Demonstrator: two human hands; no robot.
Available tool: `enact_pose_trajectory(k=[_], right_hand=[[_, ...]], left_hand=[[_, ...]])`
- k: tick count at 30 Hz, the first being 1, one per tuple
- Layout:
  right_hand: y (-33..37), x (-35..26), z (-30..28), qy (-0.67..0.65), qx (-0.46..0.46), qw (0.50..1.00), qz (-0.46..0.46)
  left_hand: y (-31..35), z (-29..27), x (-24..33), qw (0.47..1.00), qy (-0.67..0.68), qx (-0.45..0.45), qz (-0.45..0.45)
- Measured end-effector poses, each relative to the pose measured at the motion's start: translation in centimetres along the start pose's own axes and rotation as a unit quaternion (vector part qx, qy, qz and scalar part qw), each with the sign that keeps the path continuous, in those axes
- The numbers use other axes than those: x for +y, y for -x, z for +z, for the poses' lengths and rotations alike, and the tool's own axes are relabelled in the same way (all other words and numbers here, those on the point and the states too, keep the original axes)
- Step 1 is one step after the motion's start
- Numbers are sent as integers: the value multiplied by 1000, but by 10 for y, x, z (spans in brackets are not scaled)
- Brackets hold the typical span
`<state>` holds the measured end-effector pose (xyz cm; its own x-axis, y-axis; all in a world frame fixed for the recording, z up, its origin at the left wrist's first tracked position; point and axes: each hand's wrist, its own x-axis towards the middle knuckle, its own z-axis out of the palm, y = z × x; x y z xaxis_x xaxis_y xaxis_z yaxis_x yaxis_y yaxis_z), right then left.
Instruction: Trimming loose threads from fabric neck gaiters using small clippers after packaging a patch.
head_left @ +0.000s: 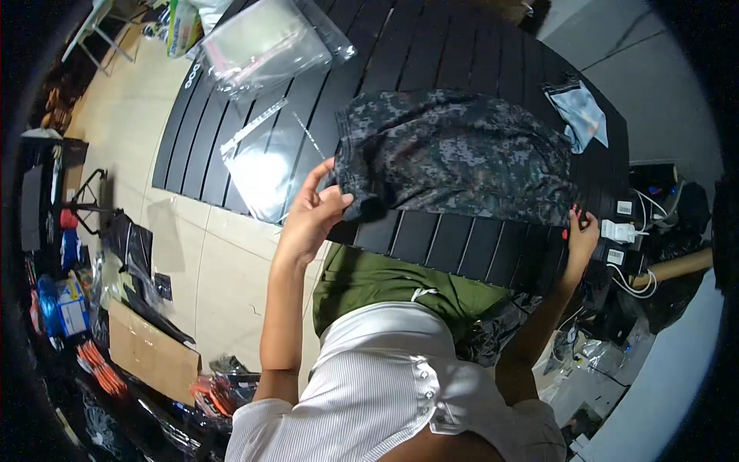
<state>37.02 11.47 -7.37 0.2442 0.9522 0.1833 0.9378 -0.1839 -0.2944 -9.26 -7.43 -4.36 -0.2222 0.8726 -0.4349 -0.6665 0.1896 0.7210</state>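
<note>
A dark camouflage-patterned garment [454, 154] lies spread on a black slatted table [446, 54]. My left hand [314, 212] pinches the garment's near left corner, thumb on top of the cloth. My right hand [581, 235] holds the garment's near right edge at the table's front rim. The cloth looks folded roughly into a rectangle between the two hands.
Clear plastic bags [265, 42] lie at the table's far left, another flat clear bag [262, 165] nearer the left edge. A small light blue packet [581, 112] sits at the far right. White chargers and cables [627, 231] hang right of the table. Cardboard [150, 350] and clutter cover the floor at left.
</note>
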Motion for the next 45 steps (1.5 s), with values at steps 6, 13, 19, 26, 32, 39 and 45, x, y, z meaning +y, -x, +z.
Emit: enact_pose_trajectory(k=[6,13,19,26,32,39,45], right_hand=[[-10,17,6,-107,-51,990,72],[-19,29,12,-85,-55,995,25],[7,-64,-18,-385,48,921,-21],[86,-187,-1,-488,-178,849,-98],[150,-261,-10,-522,-374,758,-113],[177,-297,17,-487,-316,761,-289],[168,-294,13,-488,-318,770,-260]], left_hand=[[12,19,5,997,-26,0,69],[7,20,-7,974,-173,70,125],[8,11,-14,950,-214,147,172],[11,11,-13,925,-265,207,179],[16,4,-7,983,-67,161,64],[19,13,-11,988,-42,128,81],[21,11,-17,984,-74,126,106]])
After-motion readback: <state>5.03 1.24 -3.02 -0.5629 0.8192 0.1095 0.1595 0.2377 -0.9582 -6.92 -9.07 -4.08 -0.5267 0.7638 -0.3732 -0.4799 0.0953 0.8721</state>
